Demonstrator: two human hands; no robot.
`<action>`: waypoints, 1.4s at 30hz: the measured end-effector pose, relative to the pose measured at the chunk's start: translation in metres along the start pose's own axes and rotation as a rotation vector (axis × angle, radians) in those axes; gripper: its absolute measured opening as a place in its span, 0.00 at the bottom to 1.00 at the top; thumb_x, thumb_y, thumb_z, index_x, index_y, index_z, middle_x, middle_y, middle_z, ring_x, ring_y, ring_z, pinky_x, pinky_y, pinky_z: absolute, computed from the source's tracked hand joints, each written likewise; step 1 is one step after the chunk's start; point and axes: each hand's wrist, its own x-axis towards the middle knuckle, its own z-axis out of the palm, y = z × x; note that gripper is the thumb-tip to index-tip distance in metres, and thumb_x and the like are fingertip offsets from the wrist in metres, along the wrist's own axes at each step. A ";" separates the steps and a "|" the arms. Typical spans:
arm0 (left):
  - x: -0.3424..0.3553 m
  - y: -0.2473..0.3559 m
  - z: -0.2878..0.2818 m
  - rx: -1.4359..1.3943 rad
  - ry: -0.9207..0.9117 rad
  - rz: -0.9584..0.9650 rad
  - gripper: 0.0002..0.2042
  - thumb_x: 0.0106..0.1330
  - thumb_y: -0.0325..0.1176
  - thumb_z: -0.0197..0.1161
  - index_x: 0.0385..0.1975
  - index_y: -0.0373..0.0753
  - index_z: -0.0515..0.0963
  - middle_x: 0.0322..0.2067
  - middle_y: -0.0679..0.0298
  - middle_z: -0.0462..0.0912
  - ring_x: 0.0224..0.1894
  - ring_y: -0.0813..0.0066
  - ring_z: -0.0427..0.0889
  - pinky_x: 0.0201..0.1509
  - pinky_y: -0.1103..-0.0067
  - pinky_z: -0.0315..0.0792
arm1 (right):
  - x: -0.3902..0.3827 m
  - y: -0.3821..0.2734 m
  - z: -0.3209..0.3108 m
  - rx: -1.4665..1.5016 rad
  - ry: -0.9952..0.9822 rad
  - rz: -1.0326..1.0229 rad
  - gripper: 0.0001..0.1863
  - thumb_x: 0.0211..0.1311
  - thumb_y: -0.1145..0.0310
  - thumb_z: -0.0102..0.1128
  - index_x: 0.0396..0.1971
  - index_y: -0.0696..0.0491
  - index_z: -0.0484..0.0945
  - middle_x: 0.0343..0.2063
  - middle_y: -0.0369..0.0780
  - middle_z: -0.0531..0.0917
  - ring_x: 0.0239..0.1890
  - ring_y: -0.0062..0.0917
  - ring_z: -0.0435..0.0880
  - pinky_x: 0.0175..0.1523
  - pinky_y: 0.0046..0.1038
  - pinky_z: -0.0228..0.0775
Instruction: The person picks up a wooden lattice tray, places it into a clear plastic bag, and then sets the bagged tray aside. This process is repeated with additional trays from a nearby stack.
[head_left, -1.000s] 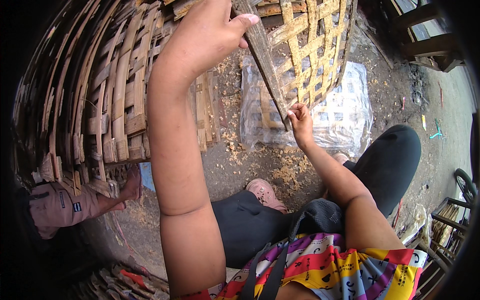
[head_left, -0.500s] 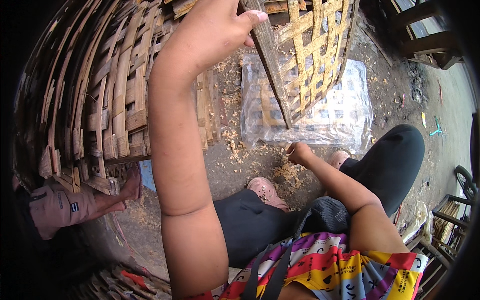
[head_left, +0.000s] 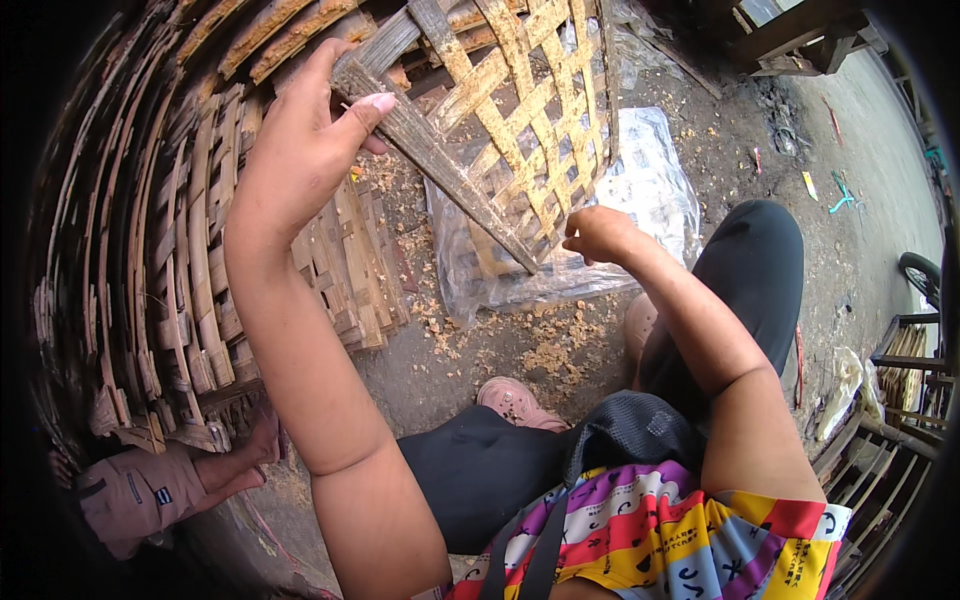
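Note:
My left hand (head_left: 300,150) is closed round the upper corner of a woven bamboo tray (head_left: 520,130) with a grey wooden frame. The tray stands tilted on its edge, and tan residue coats its lattice. Its lower corner is over a clear plastic sheet (head_left: 650,190) with more lattice showing through. In front of the tray's lower right part is my right hand (head_left: 605,236), its fingers curled in. Whether it touches the lattice, or has anything in its fingers, is hidden.
Stacks of similar woven trays (head_left: 190,240) rise at the left. Tan crumbs (head_left: 560,345) litter the concrete floor round my pink shoes (head_left: 515,402). Another person's bare feet (head_left: 262,455) are at the lower left. A wooden frame (head_left: 800,40) stands at the far right, and a wheel (head_left: 918,275) farther along.
My left hand has moved left and down, tilting the tray's upper corner leftward. My right hand has come up to the tray's lower part. The view has shifted somewhat.

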 end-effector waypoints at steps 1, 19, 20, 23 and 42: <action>0.000 0.004 0.002 0.035 -0.001 -0.014 0.28 0.65 0.33 0.64 0.63 0.29 0.63 0.41 0.54 0.81 0.30 0.75 0.82 0.38 0.77 0.74 | -0.007 0.005 -0.030 -0.012 0.096 -0.007 0.16 0.63 0.56 0.59 0.43 0.50 0.82 0.26 0.39 0.87 0.42 0.31 0.85 0.49 0.33 0.74; -0.015 0.034 0.000 0.016 -0.080 -0.104 0.21 0.63 0.28 0.64 0.53 0.29 0.67 0.38 0.59 0.80 0.39 0.78 0.77 0.46 0.79 0.71 | 0.095 0.105 -0.162 0.606 0.774 -0.206 0.31 0.65 0.41 0.55 0.55 0.52 0.74 0.50 0.44 0.80 0.53 0.31 0.79 0.58 0.34 0.69; -0.016 0.035 0.001 0.013 -0.073 -0.119 0.21 0.63 0.28 0.64 0.53 0.29 0.67 0.38 0.59 0.80 0.39 0.78 0.77 0.46 0.79 0.71 | 0.099 0.108 -0.162 0.570 0.783 -0.217 0.30 0.65 0.41 0.56 0.54 0.51 0.75 0.50 0.45 0.80 0.54 0.33 0.78 0.59 0.36 0.69; -0.016 0.036 0.003 0.000 -0.060 -0.164 0.19 0.63 0.27 0.64 0.51 0.30 0.68 0.39 0.59 0.80 0.40 0.78 0.76 0.49 0.80 0.70 | 0.109 0.114 -0.158 0.455 0.878 -0.204 0.25 0.64 0.46 0.60 0.49 0.53 0.76 0.45 0.44 0.82 0.50 0.33 0.80 0.54 0.35 0.71; -0.008 0.073 0.025 0.153 -0.109 -0.006 0.20 0.60 0.28 0.65 0.50 0.31 0.68 0.36 0.55 0.81 0.38 0.74 0.78 0.47 0.78 0.70 | 0.106 0.138 -0.146 0.464 0.834 -0.305 0.27 0.62 0.66 0.65 0.57 0.58 0.65 0.48 0.47 0.78 0.47 0.31 0.79 0.53 0.33 0.71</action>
